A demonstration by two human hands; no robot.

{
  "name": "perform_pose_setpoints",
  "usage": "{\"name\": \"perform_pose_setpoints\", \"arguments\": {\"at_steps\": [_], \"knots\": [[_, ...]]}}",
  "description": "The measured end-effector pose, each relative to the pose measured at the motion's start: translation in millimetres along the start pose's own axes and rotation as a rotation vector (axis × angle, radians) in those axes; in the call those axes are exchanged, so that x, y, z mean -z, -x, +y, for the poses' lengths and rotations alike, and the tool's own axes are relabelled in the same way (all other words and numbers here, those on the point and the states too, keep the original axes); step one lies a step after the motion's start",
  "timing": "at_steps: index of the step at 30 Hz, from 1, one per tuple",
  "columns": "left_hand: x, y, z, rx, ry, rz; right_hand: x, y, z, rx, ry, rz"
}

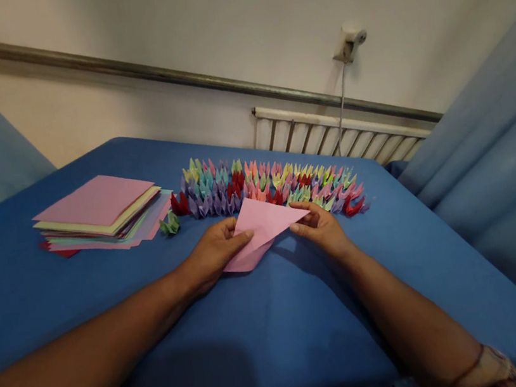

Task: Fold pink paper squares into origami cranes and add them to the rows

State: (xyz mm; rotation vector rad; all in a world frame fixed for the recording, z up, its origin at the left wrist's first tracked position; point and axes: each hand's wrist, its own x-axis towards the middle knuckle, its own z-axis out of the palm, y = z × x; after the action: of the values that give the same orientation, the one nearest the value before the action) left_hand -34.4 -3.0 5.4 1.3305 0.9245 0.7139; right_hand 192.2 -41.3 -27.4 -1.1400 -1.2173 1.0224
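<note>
A pink sheet of origami paper point(266, 221), partly folded, is held between my two hands above the blue table. My left hand point(220, 247) grips its left side, thumb on top and fingers underneath. At the paper's right corner, my right hand point(320, 226) pinches the tip between thumb and fingers. Just beyond the paper stand rows of small folded paper figures point(214, 193) in many colours. A single green folded figure point(170, 224) sits apart, left of the rows.
A stack of coloured paper sheets point(96, 203) lies at the left of the blue-covered table point(163, 335). Behind it run a metal rail point(150, 74) and a white radiator point(326, 132). Blue curtains point(497, 153) hang at both sides.
</note>
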Motion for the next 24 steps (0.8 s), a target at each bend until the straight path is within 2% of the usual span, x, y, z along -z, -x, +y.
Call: {"name": "perform_pose_setpoints", "arguments": {"at_steps": [4, 8, 11, 14, 18, 20, 22, 24], "knots": [[-3.4, 3.0, -0.1, 0.078, 0.172, -0.009, -13.3, 4.9, -1.8, -0.074, -0.209, -0.062], [-2.5, 2.6, -1.4, 0.030, 0.140, 0.007, -19.8, 9.5, 1.6, -0.162, -0.275, -0.045], [0.0, -0.1, -2.0, -0.022, -0.050, 0.072, -15.3, 8.0, 4.6, -0.210, -0.239, -0.041], [4.4, -4.0, -2.2, -0.079, -0.266, 0.090, -10.0, 5.3, 7.7, -0.272, -0.174, -0.080], [12.6, -2.7, 2.2, -0.319, -0.588, 0.111, -6.9, 4.3, 10.3, -0.339, -0.118, -0.123], [15.6, 3.2, 6.8, -0.447, -0.807, 0.030, -5.4, 4.4, 11.1, -0.369, -0.130, -0.139], [16.5, 10.5, 10.0, -0.495, -0.951, -0.194, -2.8, 4.2, 12.4, -0.415, -0.137, -0.154], [15.7, 16.0, 9.1, -0.508, -1.026, -0.370, 0.9, 3.4, 14.1, -0.457, -0.123, -0.176]]}}
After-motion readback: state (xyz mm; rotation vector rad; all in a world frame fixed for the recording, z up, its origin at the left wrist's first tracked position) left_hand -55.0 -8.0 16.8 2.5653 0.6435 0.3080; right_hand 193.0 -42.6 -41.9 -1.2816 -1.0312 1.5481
